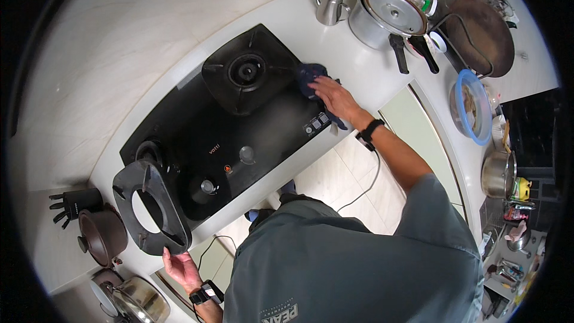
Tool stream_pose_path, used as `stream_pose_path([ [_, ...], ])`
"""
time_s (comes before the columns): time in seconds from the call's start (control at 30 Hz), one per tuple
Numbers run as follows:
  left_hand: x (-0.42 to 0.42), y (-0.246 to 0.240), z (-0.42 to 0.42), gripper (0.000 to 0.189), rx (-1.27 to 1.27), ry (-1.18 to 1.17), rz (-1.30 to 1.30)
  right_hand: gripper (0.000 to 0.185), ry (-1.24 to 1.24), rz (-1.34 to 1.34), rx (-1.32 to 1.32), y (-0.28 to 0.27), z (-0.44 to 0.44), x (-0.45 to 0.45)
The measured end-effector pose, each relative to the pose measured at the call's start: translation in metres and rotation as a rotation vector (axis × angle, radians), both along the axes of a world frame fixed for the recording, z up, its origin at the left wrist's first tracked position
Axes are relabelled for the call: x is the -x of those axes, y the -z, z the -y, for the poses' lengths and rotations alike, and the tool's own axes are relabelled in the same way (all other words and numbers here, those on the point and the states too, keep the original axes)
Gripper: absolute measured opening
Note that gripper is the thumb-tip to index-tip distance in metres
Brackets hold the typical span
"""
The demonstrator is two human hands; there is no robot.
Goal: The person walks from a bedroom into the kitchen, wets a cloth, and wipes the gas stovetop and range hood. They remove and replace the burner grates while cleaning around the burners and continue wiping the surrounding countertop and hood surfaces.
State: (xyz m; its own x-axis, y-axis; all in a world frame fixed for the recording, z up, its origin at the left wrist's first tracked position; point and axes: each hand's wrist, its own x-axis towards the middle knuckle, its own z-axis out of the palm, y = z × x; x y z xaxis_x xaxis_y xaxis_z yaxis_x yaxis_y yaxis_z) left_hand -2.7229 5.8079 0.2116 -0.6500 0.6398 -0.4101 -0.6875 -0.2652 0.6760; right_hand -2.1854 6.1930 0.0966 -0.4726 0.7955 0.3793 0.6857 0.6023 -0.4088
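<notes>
My left hand [181, 269] grips the lower edge of a black metal pan support [172, 206], which is raised and tilted over the left end of the black glass gas hob [269, 130]. Beneath it the left burner [150, 152] is partly hidden. My right hand [334, 94] presses a dark blue cloth [309, 76] on the hob's right end, fingers spread over it. Part of the cloth hangs towards the front edge. A second pan support [273, 49] sits around the other burner [246, 71]. The control knobs [207, 186] are near the front edge.
A steel jug [332, 9], a pressure cooker [374, 27] and seasoning bottles stand right of the hob. Further along are a wok [482, 36], a blue-rimmed bowl [484, 121] and a steel pot [493, 175]. On the left are a knife block [85, 200], a brown pot [107, 237] and a lidded steel pot [148, 296].
</notes>
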Motion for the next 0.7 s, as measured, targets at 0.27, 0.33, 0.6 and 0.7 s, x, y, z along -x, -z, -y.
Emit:
stream_pose_path([
  [0.27, 0.002, 0.012, -0.009, 0.032, -0.048, 0.055, -0.001, 0.041, -0.309, 0.051, 0.105, 0.006, 0.056, 0.122],
  [0.33, 0.004, 0.013, -0.013, 0.037, -0.060, 0.060, 0.007, 0.041, -0.427, 0.002, 0.101, 0.002, 0.074, 0.134],
  [0.6, 0.000, 0.002, -0.016, 0.025, 0.007, 0.031, -0.047, 0.030, -0.046, 0.082, 0.018, 0.008, -0.033, -0.014],
  [0.7, -0.003, -0.003, -0.008, 0.026, 0.026, -0.008, -0.038, 0.031, 0.274, -0.113, 0.380, 0.003, -0.074, -0.073],
])
